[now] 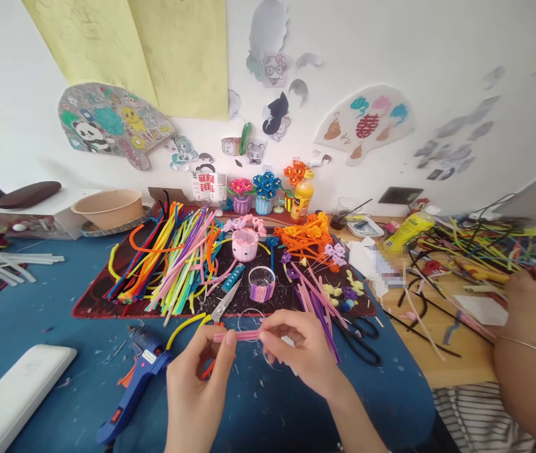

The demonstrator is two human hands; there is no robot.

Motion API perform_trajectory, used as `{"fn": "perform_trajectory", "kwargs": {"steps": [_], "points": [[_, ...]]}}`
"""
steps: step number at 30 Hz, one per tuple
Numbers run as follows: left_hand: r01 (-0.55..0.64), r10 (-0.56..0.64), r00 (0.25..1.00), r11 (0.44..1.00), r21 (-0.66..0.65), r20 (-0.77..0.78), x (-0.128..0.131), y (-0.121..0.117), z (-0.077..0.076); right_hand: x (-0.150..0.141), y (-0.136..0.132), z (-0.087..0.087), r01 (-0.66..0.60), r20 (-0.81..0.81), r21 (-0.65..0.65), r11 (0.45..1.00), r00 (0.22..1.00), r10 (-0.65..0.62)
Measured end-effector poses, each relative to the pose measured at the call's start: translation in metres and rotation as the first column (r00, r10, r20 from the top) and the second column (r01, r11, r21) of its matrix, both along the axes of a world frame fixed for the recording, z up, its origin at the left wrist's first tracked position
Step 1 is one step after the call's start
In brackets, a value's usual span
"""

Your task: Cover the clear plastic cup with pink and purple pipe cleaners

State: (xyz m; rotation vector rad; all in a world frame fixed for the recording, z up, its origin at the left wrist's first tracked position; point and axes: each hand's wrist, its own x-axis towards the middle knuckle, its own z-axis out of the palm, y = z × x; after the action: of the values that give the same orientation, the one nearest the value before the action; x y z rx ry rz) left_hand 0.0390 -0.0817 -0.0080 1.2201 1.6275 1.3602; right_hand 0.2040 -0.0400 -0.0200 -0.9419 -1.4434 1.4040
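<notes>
Between my two hands is a short bundle of pink pipe cleaner pieces [242, 336], held level above the blue table. My left hand [204, 365] pinches its left end between thumb and fingers. At the other end, the fingertips of my right hand [299, 346] close on it. Just beyond stands a small clear cup [262, 286] with purple and pink pipe cleaner pieces around its lower part. Scissors [225, 302] lie behind my left hand, their orange handles partly hidden. A blue glue gun [140, 384] rests left of my left hand.
Many coloured pipe cleaners [178, 258] are heaped on the dark mat. A pink decorated pot [244, 245] and orange pipe cleaner flowers [310, 236] stand behind. Black scissors [360, 340] lie at right, a white case [20, 393] at left. Another person's arm [530, 352] reaches in at right.
</notes>
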Motion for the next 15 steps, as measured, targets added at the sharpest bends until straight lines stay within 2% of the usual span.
{"fn": "perform_trajectory", "kwargs": {"steps": [3,6,11,13,15], "points": [[-0.005,0.005,1.000,1.000,-0.014,0.027,0.0011,0.0005,-0.0017,0.0005,-0.0027,0.0000,0.006,0.016,0.042,0.999,1.000,-0.007],[0.034,-0.030,0.996,0.998,-0.047,0.083,0.0008,0.0010,-0.0038,0.0017,-0.0047,0.0008,0.029,0.074,0.148,0.989,0.996,-0.040],[0.015,-0.004,0.985,0.998,-0.063,0.172,0.0043,-0.0006,-0.0042,0.0015,-0.0065,0.0000,0.039,0.133,0.292,0.956,0.988,-0.081],[0.005,0.007,0.985,0.998,-0.066,0.171,0.0057,-0.0004,-0.0036,0.0001,-0.0065,-0.0005,0.043,0.140,0.308,0.951,0.986,-0.090],[0.012,-0.003,0.992,0.998,-0.069,0.129,0.0038,0.0008,-0.0042,-0.0019,-0.0056,-0.0011,0.051,0.123,0.271,0.961,0.989,-0.087]]}}
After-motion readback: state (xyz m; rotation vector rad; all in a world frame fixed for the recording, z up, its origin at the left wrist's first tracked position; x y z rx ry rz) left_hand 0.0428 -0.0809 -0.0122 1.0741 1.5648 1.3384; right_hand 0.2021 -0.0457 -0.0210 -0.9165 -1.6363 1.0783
